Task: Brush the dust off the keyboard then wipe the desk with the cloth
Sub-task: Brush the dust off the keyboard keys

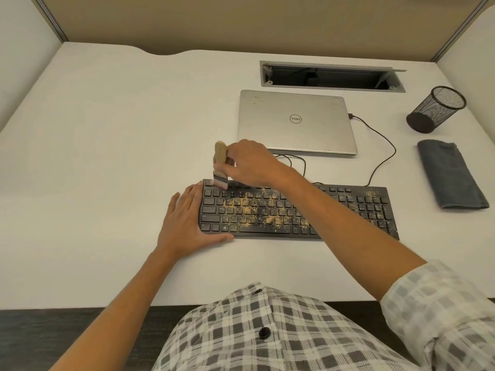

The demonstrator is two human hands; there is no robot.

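Now — right hand (249,163) grip holds brush (220,164) on keyboard (294,212) top-left | left hand (184,223) flat, open — bracing keyboard's left edge

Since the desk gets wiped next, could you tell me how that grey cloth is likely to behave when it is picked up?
The grey cloth lies folded and flat, so it will probably go limp and unfold when lifted. It looks soft and thin, so likely light. Its textured weave should give fingers easy grip.

I'm looking at an office cubicle: beige partition walls (241,20) round a white desk (107,129), w/ cable grommet tray (332,76), closed Dell laptop (296,121), mesh pen cup (436,109), blk keyboard (348,207).
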